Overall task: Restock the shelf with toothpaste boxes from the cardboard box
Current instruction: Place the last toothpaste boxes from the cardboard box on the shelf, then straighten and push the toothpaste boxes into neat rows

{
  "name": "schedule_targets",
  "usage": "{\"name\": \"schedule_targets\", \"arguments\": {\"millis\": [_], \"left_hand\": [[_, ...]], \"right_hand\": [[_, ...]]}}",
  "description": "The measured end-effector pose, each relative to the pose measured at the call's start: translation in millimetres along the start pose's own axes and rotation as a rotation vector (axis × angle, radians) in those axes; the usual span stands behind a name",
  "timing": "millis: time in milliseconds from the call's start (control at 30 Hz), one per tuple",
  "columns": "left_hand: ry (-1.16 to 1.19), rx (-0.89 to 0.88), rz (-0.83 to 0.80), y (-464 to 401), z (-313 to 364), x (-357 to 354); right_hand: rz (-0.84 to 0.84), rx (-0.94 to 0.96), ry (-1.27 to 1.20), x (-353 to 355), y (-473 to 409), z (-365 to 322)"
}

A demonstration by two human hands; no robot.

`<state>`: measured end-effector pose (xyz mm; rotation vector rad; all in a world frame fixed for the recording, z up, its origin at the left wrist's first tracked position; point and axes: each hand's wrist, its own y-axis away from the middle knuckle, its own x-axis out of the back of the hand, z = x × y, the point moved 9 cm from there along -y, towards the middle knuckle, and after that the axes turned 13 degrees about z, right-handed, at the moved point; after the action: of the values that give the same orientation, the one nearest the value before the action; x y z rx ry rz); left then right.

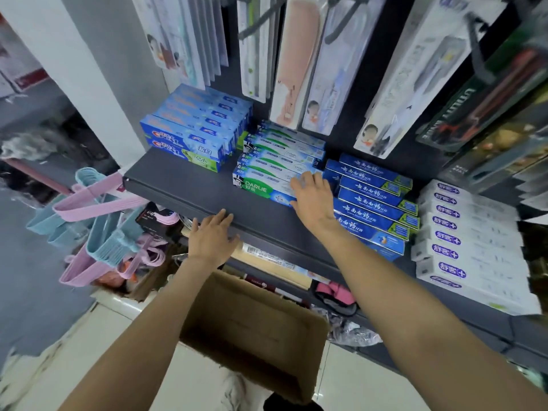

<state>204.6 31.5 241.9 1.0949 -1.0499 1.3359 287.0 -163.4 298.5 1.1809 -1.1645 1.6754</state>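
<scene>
Pressing flat-fingered on the front toothpaste box, the right hand could shove it askew; the left hand rests open on the shelf edge.

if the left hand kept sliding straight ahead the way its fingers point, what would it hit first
Probably nothing at once: the left hand rests on the shelf's front edge, fingers pointing up and slightly right over bare shelf. Farther on, that line seems to reach the front Darlie box, though depth is hard to judge.
</scene>
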Motion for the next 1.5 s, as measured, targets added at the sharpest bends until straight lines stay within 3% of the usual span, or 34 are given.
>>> {"name": "schedule_targets", "arguments": {"millis": [67,233,333,467,633,800,933,1100,1267,1400,1500], "left_hand": [[-0.006,-0.004,-0.018,-0.2,-0.1,1.1],[-0.024,-0.012,-0.037,4.9,4.7,8.8],[0.098,-0.060,0.105,13.6,28.5,31.1],[0.417,-0.295,0.256,51.2,93.0,62.5],[0.728,-0.514,0.209,103.6,179.0,93.5],[0.848,-0.585,0.046,146.5,285.8,80.8],[0.957,-0.457,-0.210,164.0,393.7,33.4],[1.160,-0.210,-0.307,177.1,525.5,-16.9],[1.136,-0.147,-0.208,166.3,613.6,-52.3],[1.015,-0.128,-0.069,136.5,647.3,-67.5],[1.033,-0.017,-0.107,118.2,659.2,-81.9]], "right_hand": [[0.015,0.022,-0.036,2.4,6.8,-5.0],[0.120,-0.022,-0.388,54.5,71.1,-2.0],[-0.020,-0.195,-0.643,73.5,146.3,23.2],[-0.174,-0.487,-0.814,96.1,259.7,70.6],[-0.051,-0.769,-0.768,125.0,362.6,136.9],[0.271,-1.063,-0.656,131.0,433.9,229.4],[0.479,-1.109,-0.563,132.3,461.1,321.1],[0.566,-1.039,-0.589,121.1,472.1,444.3],[0.522,-1.044,-0.743,94.8,463.2,544.0],[0.443,-0.987,-0.719,71.7,438.8,591.0],[0.419,-1.023,-0.895,48.7,416.7,611.4]]}}
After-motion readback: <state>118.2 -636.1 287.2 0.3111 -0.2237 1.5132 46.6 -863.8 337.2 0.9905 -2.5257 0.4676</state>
